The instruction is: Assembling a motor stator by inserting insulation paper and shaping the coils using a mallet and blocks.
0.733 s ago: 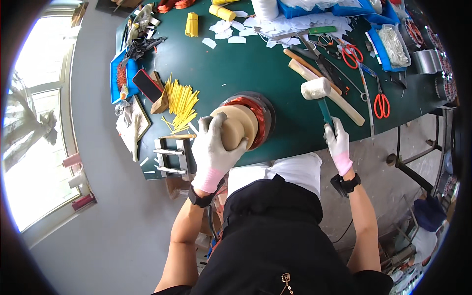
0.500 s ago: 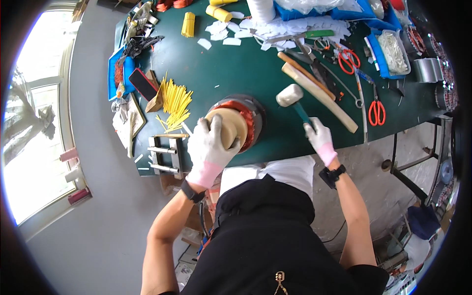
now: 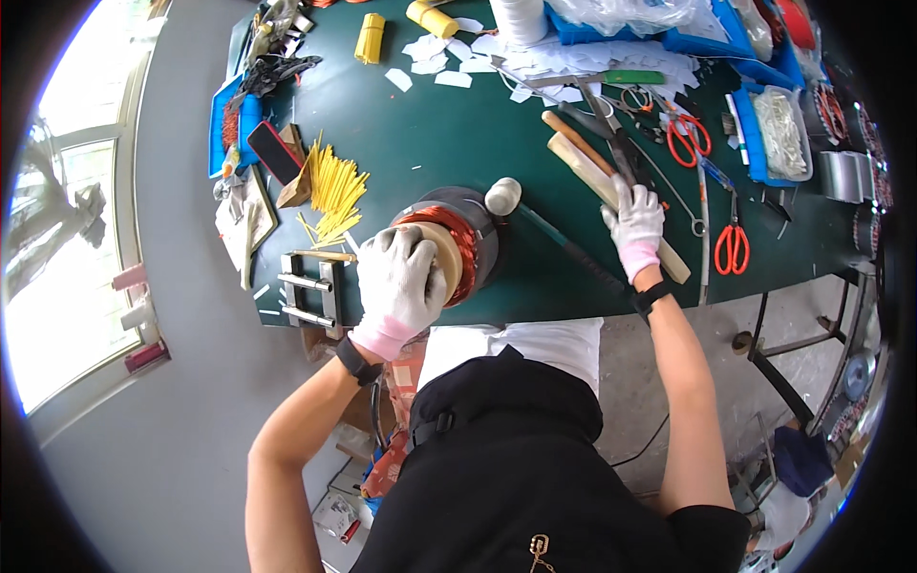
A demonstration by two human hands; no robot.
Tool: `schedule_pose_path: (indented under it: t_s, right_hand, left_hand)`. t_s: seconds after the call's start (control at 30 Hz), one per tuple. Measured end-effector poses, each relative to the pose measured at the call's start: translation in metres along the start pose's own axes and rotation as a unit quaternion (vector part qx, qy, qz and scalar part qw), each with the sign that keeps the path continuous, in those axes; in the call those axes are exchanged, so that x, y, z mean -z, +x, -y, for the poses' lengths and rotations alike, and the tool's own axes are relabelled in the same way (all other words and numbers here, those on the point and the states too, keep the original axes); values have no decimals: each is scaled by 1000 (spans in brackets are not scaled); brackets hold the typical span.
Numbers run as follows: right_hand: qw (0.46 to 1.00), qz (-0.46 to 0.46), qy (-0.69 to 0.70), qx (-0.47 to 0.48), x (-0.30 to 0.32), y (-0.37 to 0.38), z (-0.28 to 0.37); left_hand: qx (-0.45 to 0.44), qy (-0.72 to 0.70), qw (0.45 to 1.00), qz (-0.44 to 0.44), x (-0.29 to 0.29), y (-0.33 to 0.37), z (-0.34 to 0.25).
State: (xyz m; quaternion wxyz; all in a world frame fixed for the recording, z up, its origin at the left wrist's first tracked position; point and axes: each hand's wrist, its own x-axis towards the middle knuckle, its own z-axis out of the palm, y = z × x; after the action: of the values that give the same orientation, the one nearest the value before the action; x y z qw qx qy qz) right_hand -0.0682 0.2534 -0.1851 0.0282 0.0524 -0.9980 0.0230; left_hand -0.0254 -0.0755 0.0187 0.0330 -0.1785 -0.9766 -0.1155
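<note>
In front of me on the green table stands a dark round motor stator [image 3: 485,256] with a ring of red-brown copper winding [image 3: 465,250]. A pale round wooden block [image 3: 446,265] sits on it, tilted toward my left. My gloved left hand [image 3: 396,277] is closed over this block, fingers curled on its near-left side. To the right, my gloved right hand [image 3: 635,229] is on a pale wooden bar [image 3: 583,167], thumb on one side and fingers on the other. Between the hands lies a white-headed mallet [image 3: 503,197], its dark green handle pointing toward my right wrist.
At left are yellow sticks [image 3: 336,196], a phone [image 3: 275,153] and a metal frame [image 3: 310,291]. Beyond the bar lie red-handled scissors [image 3: 733,250] and other hand tools. Paper scraps [image 3: 611,65] and blue trays [image 3: 707,43] fill the far right.
My right hand has let go of the mallet, which now lies beside the stator, and has moved up to the wooden bar. My left hand has curled more tightly on the block.
</note>
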Motion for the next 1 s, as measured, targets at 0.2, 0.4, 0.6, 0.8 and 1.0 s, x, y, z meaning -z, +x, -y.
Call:
schedule_pose_path:
  t_s: [0.2, 0.4, 0.6, 0.8, 1.0]
  right_hand:
    - [991, 62, 119, 30, 10, 28, -20]
    - [865, 205, 455, -42, 80, 17, 0]
    - [933, 170, 308, -70, 50, 17, 22]
    - [987, -49, 155, 22, 24, 28, -11]
    - [969, 156, -141, -129, 21, 2, -104]
  left_hand:
    - [41, -2, 998, -45, -4, 2, -8]
    - [80, -10, 994, -75, -7, -5, -6]
    - [143, 21, 986, -78, -3, -6, -22]
    - [163, 28, 982, -94, -13, -15, -20]
    - [88, -4, 989, -119, -13, -13, -9]
